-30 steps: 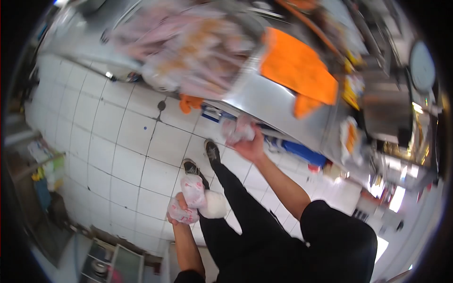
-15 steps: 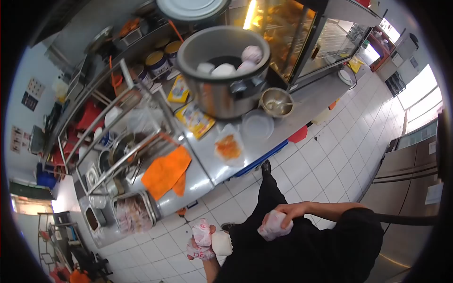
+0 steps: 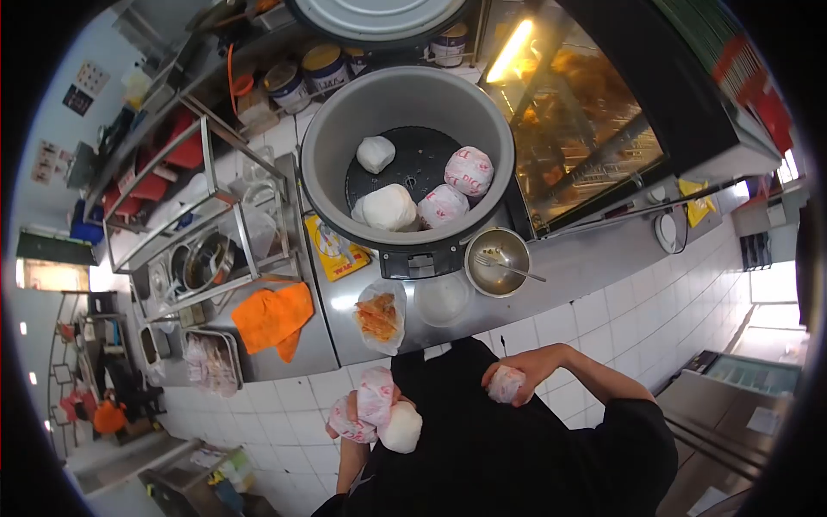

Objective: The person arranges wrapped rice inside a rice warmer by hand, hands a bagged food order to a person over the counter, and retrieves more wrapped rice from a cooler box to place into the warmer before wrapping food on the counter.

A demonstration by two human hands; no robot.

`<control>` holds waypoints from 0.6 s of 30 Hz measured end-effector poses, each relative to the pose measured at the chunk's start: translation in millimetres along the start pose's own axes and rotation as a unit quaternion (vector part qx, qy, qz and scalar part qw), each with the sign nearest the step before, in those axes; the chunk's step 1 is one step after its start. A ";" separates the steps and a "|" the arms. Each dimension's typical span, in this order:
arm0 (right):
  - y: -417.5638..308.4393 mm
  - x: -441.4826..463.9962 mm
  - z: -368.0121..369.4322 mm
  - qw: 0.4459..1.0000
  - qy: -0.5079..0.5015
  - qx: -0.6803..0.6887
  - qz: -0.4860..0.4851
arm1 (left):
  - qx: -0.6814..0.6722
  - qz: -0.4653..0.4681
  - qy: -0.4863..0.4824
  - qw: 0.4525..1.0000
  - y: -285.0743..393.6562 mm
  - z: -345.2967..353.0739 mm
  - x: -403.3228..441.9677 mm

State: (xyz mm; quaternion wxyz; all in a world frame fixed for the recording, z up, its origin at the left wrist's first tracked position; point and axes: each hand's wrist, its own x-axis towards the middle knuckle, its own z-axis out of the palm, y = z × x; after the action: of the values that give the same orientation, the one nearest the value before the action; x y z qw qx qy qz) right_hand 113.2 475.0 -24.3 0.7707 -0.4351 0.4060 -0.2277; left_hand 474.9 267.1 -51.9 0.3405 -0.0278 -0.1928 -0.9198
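My left hand (image 3: 352,405) is closed around three paper-wrapped rice packs, low at the front of my body. Two are printed in red, such as the upper printed rice pack (image 3: 376,392); the third is a plain white rice pack (image 3: 401,429). My right hand (image 3: 532,369) grips one red-printed rice pack (image 3: 506,385) from above. Ahead stands a big open rice cooker pot (image 3: 323,164) with several wrapped packs inside, among them a printed rice pack (image 3: 469,171) and a white one. Both hands are apart from the pot.
On the steel counter (image 3: 551,267) are a metal bowl (image 3: 497,263) with a fork, a clear lid (image 3: 443,299), orange food in a plastic bag (image 3: 379,317) and a yellow packet (image 3: 332,248). An orange cloth (image 3: 273,319) lies left. A lit glass food cabinet (image 3: 586,121) stands right.
My view has swung round and closer, so the counter and pot now lie straight ahead and the pot's inside shows fully. Both hands still hold their wrapped packs.
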 end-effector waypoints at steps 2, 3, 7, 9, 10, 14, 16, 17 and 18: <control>-6.1 8.4 -12.4 0.995 -0.020 -0.088 0.039 | -0.011 0.010 0.014 1.000 1.8 -6.3 1.9; -22.5 12.6 -24.5 0.993 -0.036 -0.096 0.060 | -0.018 0.011 0.016 1.000 2.2 -11.8 5.2; -129.8 15.6 -72.4 0.977 -0.057 -0.204 0.033 | -0.051 0.000 0.013 0.999 12.5 -38.0 20.0; -211.6 10.8 -101.7 0.974 -0.008 -0.221 -0.046 | -0.069 -0.004 0.006 0.998 15.9 -50.7 34.3; -258.5 9.0 -117.2 0.958 0.034 -0.274 -0.081 | -0.077 -0.009 0.003 0.997 18.5 -56.4 39.1; -369.9 36.9 -186.8 0.925 0.238 -0.284 -0.078 | -0.100 -0.023 0.004 0.995 30.2 -76.0 54.6; -382.2 77.1 -255.4 0.892 0.261 -0.361 0.078 | -0.104 -0.030 0.002 0.994 36.8 -83.1 61.6; -386.1 100.8 -271.7 0.878 0.253 -0.382 0.137 | -0.106 -0.033 0.002 0.994 40.5 -86.5 64.5; -374.0 123.9 -298.6 0.853 0.214 -0.437 0.189 | -0.110 -0.033 0.001 0.993 42.5 -90.3 67.3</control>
State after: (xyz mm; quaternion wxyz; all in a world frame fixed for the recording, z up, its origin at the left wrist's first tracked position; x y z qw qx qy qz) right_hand -61.7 49.1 155.6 0.4233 -0.5821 0.6933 0.0356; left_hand 457.7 162.4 -108.8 0.3052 -0.0576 -0.0908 -0.9462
